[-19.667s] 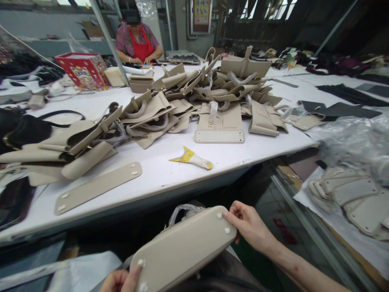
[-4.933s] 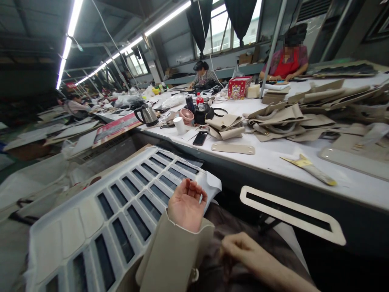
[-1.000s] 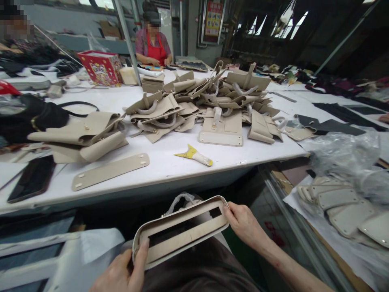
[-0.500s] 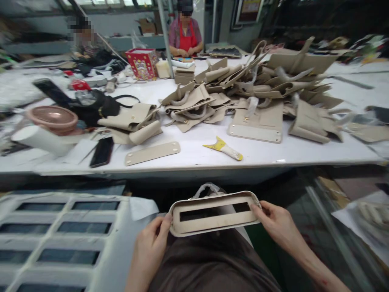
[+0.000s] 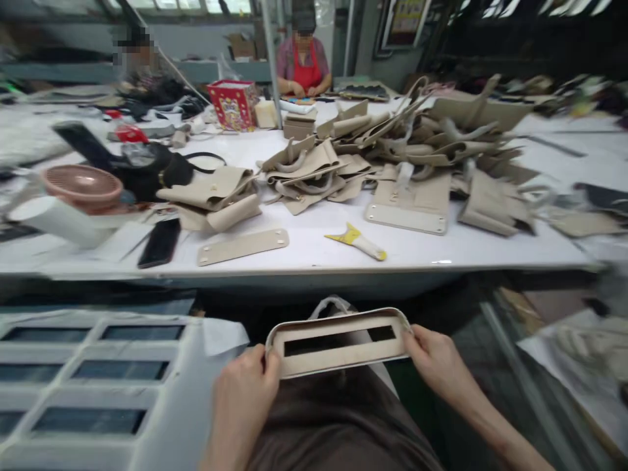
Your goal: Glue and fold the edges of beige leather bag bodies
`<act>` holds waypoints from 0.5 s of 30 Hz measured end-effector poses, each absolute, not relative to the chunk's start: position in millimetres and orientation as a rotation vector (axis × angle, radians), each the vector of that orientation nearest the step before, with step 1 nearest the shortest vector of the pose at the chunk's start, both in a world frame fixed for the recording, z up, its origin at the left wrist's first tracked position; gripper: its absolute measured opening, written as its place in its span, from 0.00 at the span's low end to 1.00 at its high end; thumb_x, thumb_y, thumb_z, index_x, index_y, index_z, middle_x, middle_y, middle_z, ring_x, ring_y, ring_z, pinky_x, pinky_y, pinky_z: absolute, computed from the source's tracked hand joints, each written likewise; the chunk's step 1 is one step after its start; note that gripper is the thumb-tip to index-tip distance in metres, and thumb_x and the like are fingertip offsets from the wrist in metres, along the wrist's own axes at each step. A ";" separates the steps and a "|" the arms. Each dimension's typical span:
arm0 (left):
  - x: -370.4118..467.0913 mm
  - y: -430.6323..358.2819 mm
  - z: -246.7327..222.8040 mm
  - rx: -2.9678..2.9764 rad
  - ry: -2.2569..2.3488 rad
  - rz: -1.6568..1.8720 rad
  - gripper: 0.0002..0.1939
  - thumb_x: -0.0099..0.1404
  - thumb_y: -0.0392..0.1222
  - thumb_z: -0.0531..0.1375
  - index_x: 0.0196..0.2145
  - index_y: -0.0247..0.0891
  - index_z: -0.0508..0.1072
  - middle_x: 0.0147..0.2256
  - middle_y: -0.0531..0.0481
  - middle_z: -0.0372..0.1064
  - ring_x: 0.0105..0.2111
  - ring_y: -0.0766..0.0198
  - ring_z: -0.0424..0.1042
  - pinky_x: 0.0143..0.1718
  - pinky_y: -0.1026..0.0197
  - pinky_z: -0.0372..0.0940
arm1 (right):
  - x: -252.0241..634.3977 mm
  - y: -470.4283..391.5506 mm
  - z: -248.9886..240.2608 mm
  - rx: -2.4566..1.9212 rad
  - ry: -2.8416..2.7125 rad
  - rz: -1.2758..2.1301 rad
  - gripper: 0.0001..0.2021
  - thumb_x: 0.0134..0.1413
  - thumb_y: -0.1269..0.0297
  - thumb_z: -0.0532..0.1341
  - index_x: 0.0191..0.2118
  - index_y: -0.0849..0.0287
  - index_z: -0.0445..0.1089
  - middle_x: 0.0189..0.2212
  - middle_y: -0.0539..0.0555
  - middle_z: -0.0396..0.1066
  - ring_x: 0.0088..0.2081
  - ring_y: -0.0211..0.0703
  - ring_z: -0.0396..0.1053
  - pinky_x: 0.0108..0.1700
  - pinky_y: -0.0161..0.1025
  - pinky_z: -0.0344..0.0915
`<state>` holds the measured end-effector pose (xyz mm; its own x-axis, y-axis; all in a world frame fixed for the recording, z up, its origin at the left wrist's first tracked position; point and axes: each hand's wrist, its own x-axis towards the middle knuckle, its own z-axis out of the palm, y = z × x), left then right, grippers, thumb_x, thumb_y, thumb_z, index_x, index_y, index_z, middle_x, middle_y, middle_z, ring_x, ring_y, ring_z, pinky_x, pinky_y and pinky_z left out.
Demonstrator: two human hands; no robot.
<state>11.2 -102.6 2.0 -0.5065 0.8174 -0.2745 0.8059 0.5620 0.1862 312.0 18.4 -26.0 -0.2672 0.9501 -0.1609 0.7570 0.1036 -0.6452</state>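
A beige handbag (image 5: 338, 358) is held over my lap with its long, round-cornered bottom turned toward me. A narrow rectangular opening runs along that bottom, dark inside. My left hand (image 5: 248, 386) pinches the left end, thumb on the near face. My right hand (image 5: 434, 356) grips the right end the same way. Behind the upper edge shows a handle in clear plastic (image 5: 331, 304). On the table in front lie a beige strip-shaped panel (image 5: 244, 247) with pale tabs at its ends and a yellow-and-white tool (image 5: 358, 242) with a forked tip.
Beige bag pieces (image 5: 407, 137) are heaped on the white table (image 5: 304, 258). A phone (image 5: 159, 243), pink fan (image 5: 82, 184) and black bag (image 5: 152, 173) are at left. A white slotted rack (image 5: 181, 386) stands beside my left arm. Two people sit across, one in a red apron (image 5: 307, 69).
The view has shifted slightly, so the bag and both hands appear a little further left. My grip on both ends stays; the left thumb sits slightly further over the edge.
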 end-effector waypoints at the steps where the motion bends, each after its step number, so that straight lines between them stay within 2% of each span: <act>1: 9.8 -101.3 -0.5 1.357 2.465 -0.012 0.16 0.68 0.44 0.49 0.24 0.40 0.68 0.27 0.45 0.74 0.30 0.55 0.74 0.29 0.60 0.52 | 309.0 18.0 -22.3 -1.681 -2.098 0.921 0.19 0.59 0.52 0.48 0.21 0.56 0.55 0.16 0.48 0.57 0.20 0.39 0.56 0.26 0.38 0.48; 6: -2.6 -100.7 -9.8 1.389 2.335 0.002 0.17 0.66 0.51 0.49 0.26 0.43 0.70 0.27 0.47 0.74 0.30 0.53 0.74 0.29 0.60 0.56 | 301.3 17.7 -14.3 -1.745 -2.064 0.869 0.18 0.60 0.56 0.47 0.21 0.56 0.53 0.17 0.47 0.55 0.21 0.37 0.55 0.27 0.37 0.45; 9: -13.3 -105.3 -14.5 1.243 2.248 0.226 0.18 0.62 0.59 0.52 0.29 0.45 0.73 0.28 0.50 0.74 0.30 0.55 0.74 0.30 0.62 0.60 | 303.6 15.2 -17.0 -1.756 -2.015 0.906 0.18 0.61 0.55 0.49 0.21 0.57 0.53 0.17 0.45 0.52 0.21 0.35 0.53 0.25 0.36 0.44; 11: -21.8 -109.3 -23.1 1.102 2.157 0.399 0.23 0.57 0.66 0.54 0.33 0.45 0.74 0.29 0.52 0.74 0.31 0.56 0.74 0.32 0.63 0.63 | 305.9 14.4 -19.6 -1.753 -1.993 0.932 0.20 0.61 0.53 0.51 0.21 0.57 0.53 0.17 0.45 0.51 0.21 0.34 0.52 0.25 0.36 0.44; 13: -28.7 -113.1 -35.6 0.963 2.054 0.590 0.27 0.53 0.70 0.56 0.35 0.44 0.74 0.32 0.53 0.75 0.35 0.55 0.74 0.35 0.63 0.66 | 307.7 14.7 -21.3 -1.746 -1.976 0.960 0.21 0.61 0.50 0.53 0.21 0.57 0.54 0.17 0.44 0.50 0.21 0.34 0.51 0.24 0.35 0.44; 15: -30.2 -115.8 -48.4 0.807 1.956 0.837 0.28 0.53 0.70 0.58 0.37 0.43 0.74 0.37 0.53 0.76 0.42 0.54 0.73 0.40 0.63 0.67 | 308.9 15.7 -21.7 -1.736 -1.964 0.996 0.23 0.60 0.47 0.54 0.22 0.58 0.55 0.18 0.44 0.50 0.22 0.34 0.51 0.25 0.35 0.44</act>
<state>-30.2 -115.8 -48.4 -0.4407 0.7826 -0.4397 0.2221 0.5697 0.7913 308.9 15.7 -21.7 -0.1983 0.9605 -0.1951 0.7251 0.0098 -0.6886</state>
